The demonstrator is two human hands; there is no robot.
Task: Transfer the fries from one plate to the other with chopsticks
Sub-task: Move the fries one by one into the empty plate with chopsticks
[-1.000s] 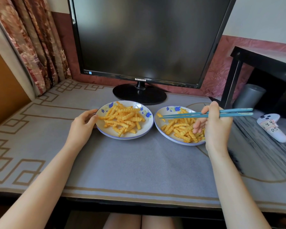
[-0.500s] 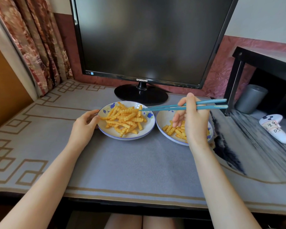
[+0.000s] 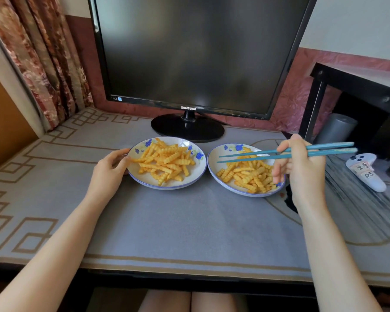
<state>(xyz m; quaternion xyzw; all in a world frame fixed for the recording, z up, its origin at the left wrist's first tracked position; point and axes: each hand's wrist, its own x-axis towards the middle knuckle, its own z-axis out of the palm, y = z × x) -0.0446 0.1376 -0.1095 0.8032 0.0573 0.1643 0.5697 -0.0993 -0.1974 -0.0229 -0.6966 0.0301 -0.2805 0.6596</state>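
A grey cloth [image 3: 167, 226] with tan line patterns covered the desk, and a big black monitor [image 3: 196, 52] stood at the back with its screen dark. A flowery curtain [image 3: 43, 59] hung at the left. At the right sat a black side table [image 3: 356, 86], a grey cup [image 3: 337, 128] under it, and a white controller [image 3: 367, 171] with writing on it.

Two plates with blue flowers sat side by side in front of the monitor, close but not touching. The left plate [image 3: 196, 174] held a pile of wavy yellow fries [image 3: 164, 161]. The right plate [image 3: 214, 167] held more fries [image 3: 248, 174].

The left hand [image 3: 109, 170] rested on the desk with its fingers touching the left edge of the left plate, in a loose hold on the rim.

The right hand [image 3: 302, 174] was up above the right side of the right plate. Its grip was closed around a pair of blue chopsticks [image 3: 257, 155]. The chopsticks pointed left, over the right plate. Their tips were a little apart and held no fry. All the fries lay on the two plates.
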